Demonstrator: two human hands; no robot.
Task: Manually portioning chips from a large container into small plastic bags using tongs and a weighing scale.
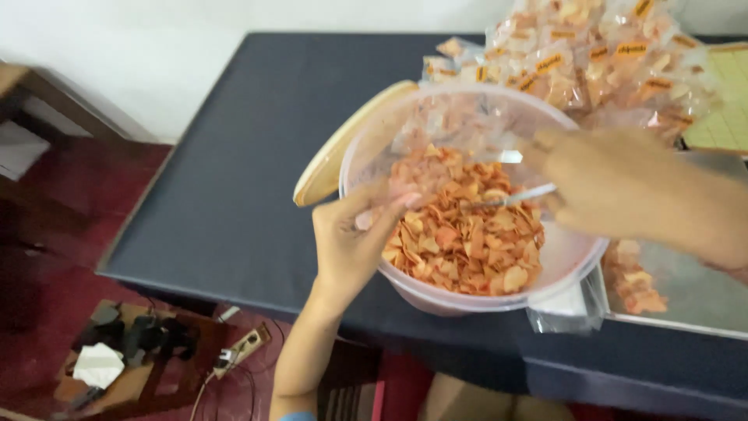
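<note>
Dark blue cloth covers the worktop, and red floor shows on the left below it. Near the front edge of the worktop stands a large clear plastic tub, about half full of thin orange chips. The left hand holds the near rim of the tub, with its fingers curled over the edge. The right hand is closed around a metal utensil whose end lies in the chips; its exact shape is blurred. I judge that the chips are light, dry and brittle, so they will crack under pressure. The tub looks light with smooth, flexible walls, so the rim gives the best hold. Behind it lie a pale round lid and many sealed bags of chips.
</note>
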